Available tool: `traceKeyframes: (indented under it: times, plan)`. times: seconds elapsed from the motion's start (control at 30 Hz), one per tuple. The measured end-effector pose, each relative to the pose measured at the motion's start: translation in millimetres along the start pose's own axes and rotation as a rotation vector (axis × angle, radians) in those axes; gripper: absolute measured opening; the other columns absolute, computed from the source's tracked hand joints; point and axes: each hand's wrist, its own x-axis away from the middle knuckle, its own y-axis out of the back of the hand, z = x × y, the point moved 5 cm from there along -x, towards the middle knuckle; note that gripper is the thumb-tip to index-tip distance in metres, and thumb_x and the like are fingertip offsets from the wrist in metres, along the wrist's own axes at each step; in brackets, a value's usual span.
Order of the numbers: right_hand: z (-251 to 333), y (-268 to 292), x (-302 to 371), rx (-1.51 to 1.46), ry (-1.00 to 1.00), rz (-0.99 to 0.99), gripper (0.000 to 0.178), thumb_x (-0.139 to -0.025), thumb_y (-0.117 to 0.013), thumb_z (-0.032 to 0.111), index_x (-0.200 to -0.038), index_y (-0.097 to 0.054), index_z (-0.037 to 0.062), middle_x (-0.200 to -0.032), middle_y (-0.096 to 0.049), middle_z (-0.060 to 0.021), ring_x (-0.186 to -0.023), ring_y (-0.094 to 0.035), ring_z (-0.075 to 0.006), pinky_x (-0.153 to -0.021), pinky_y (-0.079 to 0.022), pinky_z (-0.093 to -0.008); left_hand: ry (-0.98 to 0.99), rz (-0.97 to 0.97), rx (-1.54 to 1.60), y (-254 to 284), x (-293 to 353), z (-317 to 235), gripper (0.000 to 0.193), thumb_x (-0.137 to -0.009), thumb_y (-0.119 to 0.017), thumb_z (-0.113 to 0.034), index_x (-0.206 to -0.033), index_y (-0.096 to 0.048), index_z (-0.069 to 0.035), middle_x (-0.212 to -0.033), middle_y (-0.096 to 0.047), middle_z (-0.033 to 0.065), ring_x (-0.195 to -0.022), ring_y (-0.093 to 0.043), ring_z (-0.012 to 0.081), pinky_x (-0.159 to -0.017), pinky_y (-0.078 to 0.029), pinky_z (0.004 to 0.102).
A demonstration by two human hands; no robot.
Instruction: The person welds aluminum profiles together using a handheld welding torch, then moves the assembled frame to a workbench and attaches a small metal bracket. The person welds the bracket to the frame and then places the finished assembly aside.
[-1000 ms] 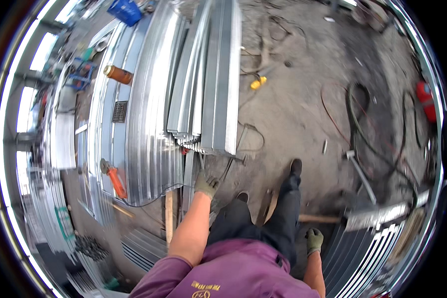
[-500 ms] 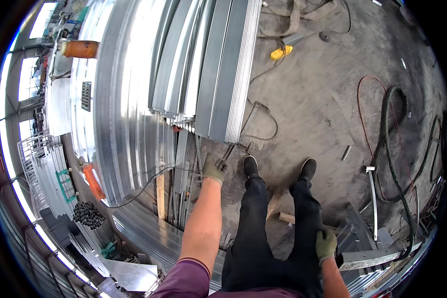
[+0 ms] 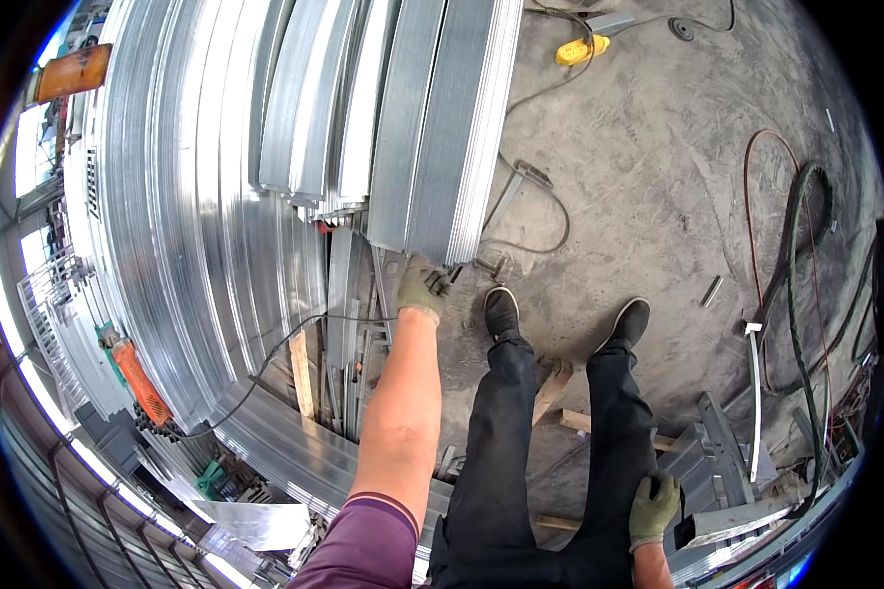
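Note:
My left hand (image 3: 424, 287), in a green-grey work glove, reaches forward to the near end of a stack of long grey metal profiles (image 3: 430, 128). Its fingers are closed around something dark and narrow (image 3: 455, 274), mostly hidden under the profile ends; I cannot make out what it is. Beside my right thigh hangs my right hand (image 3: 655, 508), gloved alike, with its fingers curled in. Whether anything lies inside them is hidden. A square metal tube (image 3: 732, 522) is close to its right.
An orange angle grinder (image 3: 138, 381) lies on the left sheets, its black cord (image 3: 265, 378) running toward my left arm. On the floor are a yellow tool (image 3: 581, 50), looped hoses (image 3: 796, 255) and wood pieces (image 3: 577, 420). Ribbed metal sheets (image 3: 196, 196) fill the left.
My view has shifted, with the sheets and grinder now farther left. My left hand is closer to the profile ends. My right hand has moved slightly lower beside the thigh, fingers more curled.

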Motion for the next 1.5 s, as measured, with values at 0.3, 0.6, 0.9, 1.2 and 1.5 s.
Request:
traceKeyframes:
  times: [0.3,0.6,0.9,1.2,1.5]
  plan:
    - [18.2,1.6,-3.7,0.024,-0.029,0.034,0.016,-0.095,-0.071,0.012,-0.106,-0.068,0.0000,-0.106,-0.069,-0.0210,-0.104,-0.067,-0.0426,-0.093,-0.053,-0.0515,0.029,-0.120,-0.075,-8.5,-8.7,14.8,0.061,-0.099,-0.075,-0.063,-0.124,-0.065,-0.008,-0.105,-0.069,0.0068,-0.090,-0.062,0.0243,-0.088,-0.052,0.0473]
    - [14.0,3.9,-6.2,0.009,-0.017,0.003,0.015,-0.095,-0.072,0.011,-0.105,-0.068,0.0011,-0.105,-0.068,-0.0197,-0.100,-0.067,-0.0424,-0.091,-0.053,-0.0507,-0.031,-0.076,-0.098,-3.9,-12.4,21.3,0.047,-0.096,-0.083,-0.056,-0.104,-0.068,-0.012,-0.086,-0.064,0.0017,-0.073,-0.057,0.0188,-0.068,-0.048,0.0379]
    - [55.5,-5.2,-56.3,-0.136,0.085,-0.007,0.028,-0.092,-0.078,0.018,-0.114,-0.072,0.0015,-0.107,-0.072,-0.0196,-0.104,-0.068,-0.0415,-0.094,-0.055,-0.0497,-0.052,0.014,-0.069,5.7,43.8,14.0,0.041,-0.100,-0.081,-0.049,-0.099,-0.063,-0.012,-0.082,-0.063,0.0037,-0.070,-0.057,0.0200,-0.064,-0.045,0.0373]
    - [383.5,-62.2,-183.7,-1.046,0.057,0.639,0.095,-0.099,-0.080,0.055,-0.162,-0.043,-0.0058,-0.141,-0.070,-0.0204,-0.126,-0.067,-0.0272,-0.102,-0.055,-0.0376,0.003,-0.051,-0.043,-55.8,244.8,59.9,0.043,-0.101,-0.081,-0.045,-0.079,-0.063,-0.014,-0.065,-0.060,0.0015,-0.052,-0.056,0.0150,-0.046,-0.044,0.0317]
    - [405.1,102.9,-164.7,-0.873,0.111,0.471,0.065,-0.097,-0.083,0.048,-0.131,-0.073,-0.0058,-0.118,-0.080,-0.0170,-0.100,-0.076,-0.0243,-0.089,-0.061,-0.0390,-0.159,0.778,-0.339,-68.1,333.0,120.2,0.034,-0.102,-0.067,-0.027,-0.130,-0.067,-0.008,-0.106,-0.076,0.0085,-0.103,-0.073,0.0216,-0.086,-0.060,0.0375]
